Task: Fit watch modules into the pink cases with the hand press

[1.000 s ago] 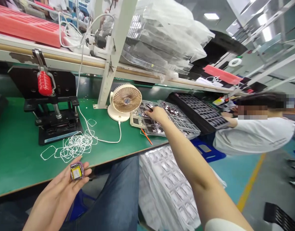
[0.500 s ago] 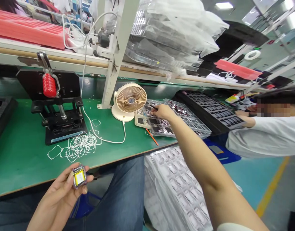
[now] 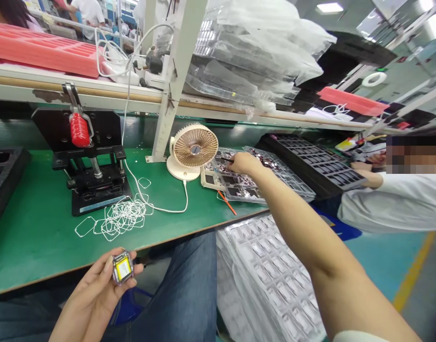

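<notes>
My left hand (image 3: pixel 97 289) is closed around the edges of a small square watch-like housing (image 3: pixel 123 268), its open side facing up. Inside the housing a yellow border surrounds a pale square. Out to the right, my right hand (image 3: pixel 244 163) pinches a thin dark tool (image 3: pixel 228 159) whose exact kind is too small to make out. Its tip points left over a clear plastic tray (image 3: pixel 246 194) full of small dark and shiny parts. Part of the tray is hidden behind my hand and forearm.
A cream fan (image 3: pixel 193 149) stands left of the tray, near an orange stick (image 3: pixel 227 203). White thin frames (image 3: pixel 127 216) lie piled before a black press (image 3: pixel 97 180) with a red handle. Stacked trays (image 3: pixel 271 270) stand below the table edge. A co-worker (image 3: pixel 399 202) sits at right.
The whole view has shifted slightly. My left hand still holds the housing, which is turned a little. My right hand stays over the tray with the dark tool.
</notes>
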`<state>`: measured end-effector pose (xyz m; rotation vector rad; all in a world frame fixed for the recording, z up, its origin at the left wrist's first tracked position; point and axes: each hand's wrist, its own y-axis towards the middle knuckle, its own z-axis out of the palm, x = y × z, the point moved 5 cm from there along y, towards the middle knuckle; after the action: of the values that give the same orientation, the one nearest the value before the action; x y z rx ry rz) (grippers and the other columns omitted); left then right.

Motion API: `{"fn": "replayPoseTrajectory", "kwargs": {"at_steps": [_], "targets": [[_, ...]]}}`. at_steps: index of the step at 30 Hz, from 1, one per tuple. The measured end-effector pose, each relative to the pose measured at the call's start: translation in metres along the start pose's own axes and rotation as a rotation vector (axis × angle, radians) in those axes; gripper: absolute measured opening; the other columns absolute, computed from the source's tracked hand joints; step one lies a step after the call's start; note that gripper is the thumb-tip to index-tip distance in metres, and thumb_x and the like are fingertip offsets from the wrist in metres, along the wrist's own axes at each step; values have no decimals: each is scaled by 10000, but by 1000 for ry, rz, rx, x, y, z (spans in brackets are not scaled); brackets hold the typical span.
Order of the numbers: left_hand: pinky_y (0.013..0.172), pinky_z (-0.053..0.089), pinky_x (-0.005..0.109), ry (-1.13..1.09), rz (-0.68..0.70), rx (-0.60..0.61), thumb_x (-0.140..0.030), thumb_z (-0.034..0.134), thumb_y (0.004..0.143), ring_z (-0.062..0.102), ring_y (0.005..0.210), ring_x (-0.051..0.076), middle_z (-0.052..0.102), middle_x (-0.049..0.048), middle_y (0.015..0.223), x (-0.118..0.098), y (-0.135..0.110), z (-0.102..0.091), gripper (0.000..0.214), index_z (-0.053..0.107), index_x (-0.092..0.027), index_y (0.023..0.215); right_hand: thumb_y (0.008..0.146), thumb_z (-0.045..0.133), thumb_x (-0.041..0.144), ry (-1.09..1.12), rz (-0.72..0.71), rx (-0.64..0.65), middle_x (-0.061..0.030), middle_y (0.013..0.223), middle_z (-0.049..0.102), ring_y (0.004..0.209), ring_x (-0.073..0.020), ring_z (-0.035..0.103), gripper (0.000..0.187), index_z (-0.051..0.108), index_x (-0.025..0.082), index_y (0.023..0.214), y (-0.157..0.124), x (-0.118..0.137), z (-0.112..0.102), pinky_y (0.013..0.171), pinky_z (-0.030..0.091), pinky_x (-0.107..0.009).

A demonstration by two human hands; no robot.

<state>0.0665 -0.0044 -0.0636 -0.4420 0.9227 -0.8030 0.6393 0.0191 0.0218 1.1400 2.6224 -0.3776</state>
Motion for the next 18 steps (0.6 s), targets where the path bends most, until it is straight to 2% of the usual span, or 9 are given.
{"fn": "replayPoseTrajectory", "kwargs": {"at_steps": [11, 15, 18], "targets": [[696, 679, 344, -7, 0, 43, -326, 984, 751, 818, 966, 365, 817, 191, 1190, 3, 6, -4, 443, 823, -155, 1127, 1043, 714, 483, 6, -41, -46, -118, 1287, 714, 1203, -275, 689, 388, 716, 142, 1228, -11, 6, -5, 1086, 551, -523], [686, 679, 351, -13, 2, 49, -330, 991, 739, 819, 957, 365, 816, 190, 1195, 5, 7, -7, 439, 824, -157, 1107, 1039, 719, 465, 120, -37, -80, -73, 1118, 750, 1060, -231, 719, 323, 734, 147, 1095, -17, -5, -14, 997, 577, -449], [696, 683, 358, -31, 9, 42, -314, 996, 733, 818, 991, 379, 813, 184, 1212, 5, 9, -9, 443, 818, -162, 1109, 1044, 692, 410, 257, -24, -123, -42, 880, 742, 858, -194, 702, 289, 765, 140, 969, -33, -19, -27, 832, 544, -327]]}}
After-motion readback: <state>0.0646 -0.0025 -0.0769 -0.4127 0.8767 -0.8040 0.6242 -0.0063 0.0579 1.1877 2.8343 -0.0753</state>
